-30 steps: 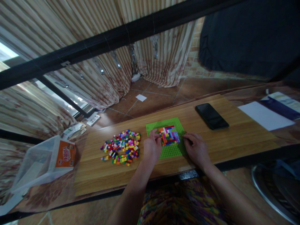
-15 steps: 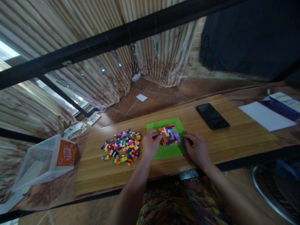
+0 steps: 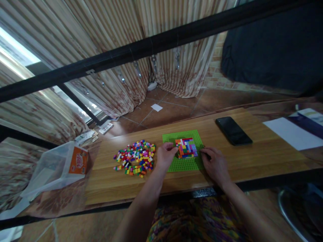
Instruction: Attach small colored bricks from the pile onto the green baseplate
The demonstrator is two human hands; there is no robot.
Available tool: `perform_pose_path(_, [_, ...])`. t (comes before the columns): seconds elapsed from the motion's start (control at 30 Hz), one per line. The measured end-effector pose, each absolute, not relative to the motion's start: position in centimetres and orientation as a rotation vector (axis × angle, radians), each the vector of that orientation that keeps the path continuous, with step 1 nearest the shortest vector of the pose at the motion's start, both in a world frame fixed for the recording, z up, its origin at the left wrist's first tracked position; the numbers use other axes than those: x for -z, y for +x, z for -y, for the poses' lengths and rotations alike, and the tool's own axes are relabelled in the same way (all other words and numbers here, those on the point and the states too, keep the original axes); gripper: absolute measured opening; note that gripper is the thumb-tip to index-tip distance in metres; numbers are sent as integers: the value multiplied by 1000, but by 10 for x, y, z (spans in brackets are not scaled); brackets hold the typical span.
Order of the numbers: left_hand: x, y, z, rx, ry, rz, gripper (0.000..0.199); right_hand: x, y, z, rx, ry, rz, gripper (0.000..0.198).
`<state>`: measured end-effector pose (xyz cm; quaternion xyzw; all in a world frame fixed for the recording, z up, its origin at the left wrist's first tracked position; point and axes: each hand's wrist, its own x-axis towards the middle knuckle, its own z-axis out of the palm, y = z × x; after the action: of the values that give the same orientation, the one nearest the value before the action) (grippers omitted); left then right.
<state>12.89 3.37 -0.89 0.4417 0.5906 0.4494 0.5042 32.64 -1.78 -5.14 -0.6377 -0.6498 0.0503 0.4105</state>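
Note:
A green studded baseplate (image 3: 185, 167) lies on the wooden board. On its middle sits a flat, many-coloured patch of toy bricks (image 3: 187, 148). My left hand (image 3: 166, 156) is over the plate's left side, thumb and forefinger curled close together beside the patch's left edge. Whatever may be between those fingertips is too small to make out. At the plate's right edge, my right hand (image 3: 215, 164) has its fingers curled, with thumb and forefinger closed at the rim. Left of the plate spreads a loose pile of small coloured bricks (image 3: 137, 158).
A black phone (image 3: 233, 130) rests on the board (image 3: 108, 188) to the right, with white paper (image 3: 294, 132) farther right. At the far left stands a clear plastic bin (image 3: 57, 168) with an orange label. A dark metal bar (image 3: 151, 47) crosses before the curtains.
The view has shifted slightly, so the whole scene sits a little farther right and lower. Both hands keep nearly the same places beside the brick patch and the plate's edge.

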Motion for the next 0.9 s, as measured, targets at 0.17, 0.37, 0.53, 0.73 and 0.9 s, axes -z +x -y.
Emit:
perform_pose_path(0.17, [3, 105, -23, -1164, 983, -1391, 24, 53, 326, 18, -69, -1608, 1676, 21])
perform_pose_path(0.37, [-5, 41, -20, -1176, 1350, -1649, 18, 58, 329, 17, 8, -1600, 1810, 22])
perform_pose_path(0.53, [-10, 26, -18, -833, 1879, -1896, 20, 61, 334, 15, -34, -1526, 1881, 26])
perform_pose_path(0.73, [-4, 36, -26, -562, 2138, -1988, 24, 63, 337, 14, -92, -1481, 1852, 27])
perform_pose_path(0.9, [0, 34, -27, -484, 2191, -1979, 31, 64, 338, 15, -120, -1447, 1891, 28])
